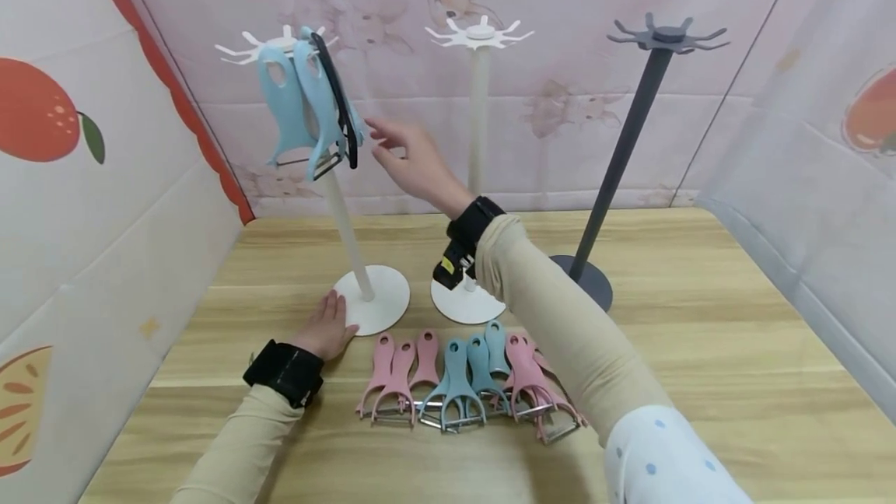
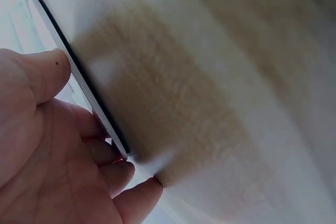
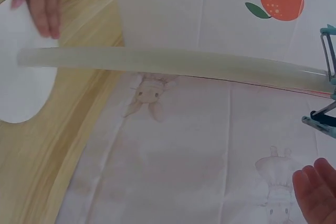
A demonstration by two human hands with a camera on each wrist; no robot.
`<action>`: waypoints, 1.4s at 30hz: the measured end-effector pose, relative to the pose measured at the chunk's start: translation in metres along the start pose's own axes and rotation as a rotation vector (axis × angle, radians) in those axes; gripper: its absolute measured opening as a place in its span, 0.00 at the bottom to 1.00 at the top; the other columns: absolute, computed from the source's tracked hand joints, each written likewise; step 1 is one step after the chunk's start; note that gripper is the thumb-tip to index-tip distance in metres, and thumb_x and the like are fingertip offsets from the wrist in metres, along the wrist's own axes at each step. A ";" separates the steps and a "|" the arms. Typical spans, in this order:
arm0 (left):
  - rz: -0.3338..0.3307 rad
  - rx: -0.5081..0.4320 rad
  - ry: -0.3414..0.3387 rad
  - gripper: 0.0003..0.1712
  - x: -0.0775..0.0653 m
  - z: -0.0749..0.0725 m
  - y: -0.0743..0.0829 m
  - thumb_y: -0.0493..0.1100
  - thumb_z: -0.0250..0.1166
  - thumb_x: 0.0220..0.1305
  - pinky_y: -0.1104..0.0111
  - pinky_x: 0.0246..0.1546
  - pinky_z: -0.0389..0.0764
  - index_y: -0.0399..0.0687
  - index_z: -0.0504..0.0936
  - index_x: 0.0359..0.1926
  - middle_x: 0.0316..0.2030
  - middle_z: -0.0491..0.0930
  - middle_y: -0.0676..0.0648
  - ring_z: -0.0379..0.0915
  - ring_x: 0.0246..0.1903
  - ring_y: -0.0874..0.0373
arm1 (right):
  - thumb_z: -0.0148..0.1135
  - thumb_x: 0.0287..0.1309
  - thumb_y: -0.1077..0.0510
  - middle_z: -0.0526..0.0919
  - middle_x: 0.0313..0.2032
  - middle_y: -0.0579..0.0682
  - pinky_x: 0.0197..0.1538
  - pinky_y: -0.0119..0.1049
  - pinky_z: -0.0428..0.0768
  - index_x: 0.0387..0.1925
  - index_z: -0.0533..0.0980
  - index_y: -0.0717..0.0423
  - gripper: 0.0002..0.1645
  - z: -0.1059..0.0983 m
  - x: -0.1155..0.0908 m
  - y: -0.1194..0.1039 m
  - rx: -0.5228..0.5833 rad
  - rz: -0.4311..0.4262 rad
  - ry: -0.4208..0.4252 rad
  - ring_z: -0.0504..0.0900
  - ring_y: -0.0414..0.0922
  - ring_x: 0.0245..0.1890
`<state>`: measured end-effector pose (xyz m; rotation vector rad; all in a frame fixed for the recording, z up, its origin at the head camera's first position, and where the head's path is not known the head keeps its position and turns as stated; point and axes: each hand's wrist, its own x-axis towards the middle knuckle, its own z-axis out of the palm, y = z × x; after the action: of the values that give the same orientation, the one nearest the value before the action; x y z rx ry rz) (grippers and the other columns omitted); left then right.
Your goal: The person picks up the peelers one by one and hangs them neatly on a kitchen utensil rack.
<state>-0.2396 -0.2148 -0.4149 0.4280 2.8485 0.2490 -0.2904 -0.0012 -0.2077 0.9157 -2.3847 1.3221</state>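
Light blue peelers hang from the hooks of the left white stand, with a black one among them seen edge-on. Just right of these, my right hand is raised with its fingers loosely bent and nothing in them. In the right wrist view, the fingertips show apart from the hanging peelers. Down on the table, my left hand rests on the left edge of that stand's round base. Close up in the left wrist view, the thumb and fingers lie along the base's rim.
Pink peelers and blue-green peelers lie in a row on the wooden table. Behind them stand a second white stand and a dark grey stand, both with bare hooks. Printed cloth walls enclose the table.
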 end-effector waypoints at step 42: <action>-0.011 -0.005 -0.026 0.36 0.001 0.000 -0.002 0.44 0.46 0.69 0.47 0.62 0.47 0.15 0.45 0.61 0.63 0.38 0.20 0.35 0.63 0.30 | 0.60 0.55 0.58 0.79 0.30 0.55 0.31 0.40 0.77 0.39 0.77 0.66 0.14 -0.047 -0.234 0.101 -0.543 0.450 -0.632 0.76 0.47 0.28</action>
<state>-0.2410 -0.2161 -0.4151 0.4118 2.8236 0.2471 -0.1789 0.1706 -0.3676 0.7191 -3.3365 0.4288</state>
